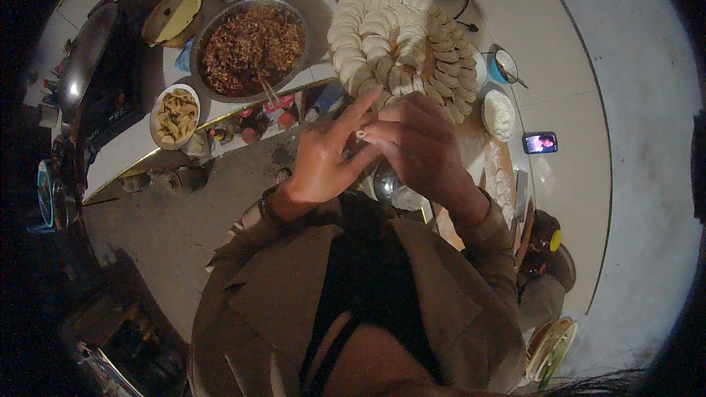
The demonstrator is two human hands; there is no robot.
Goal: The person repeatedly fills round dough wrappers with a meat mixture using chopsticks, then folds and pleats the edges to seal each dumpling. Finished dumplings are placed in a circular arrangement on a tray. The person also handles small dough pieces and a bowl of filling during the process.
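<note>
My left hand (321, 162) is raised at the centre, palm turned inward, with index finger and thumb spread apart. My right hand (423, 146) reaches into that gap, fingers bent together. At its fingertips shows a small pale piece (361, 135), which looks like dough. The right hand hides the rest of my left fingers, so whether they hold anything is unclear. Just beyond both hands, rows of folded dumplings (386, 22) overlap in rings on a round tray. To the left, chopsticks (268, 90) stand in a metal basin (194, 69) of brown minced filling (251, 47).
At left are a plate of cooked food (176, 116), a yellowish bowl (174, 16) and a large wok (91, 60). On the right lie a bowl of flour (499, 116), a blue cup (503, 66), a phone (540, 143), a floured board (499, 168) and a cleaver (520, 193).
</note>
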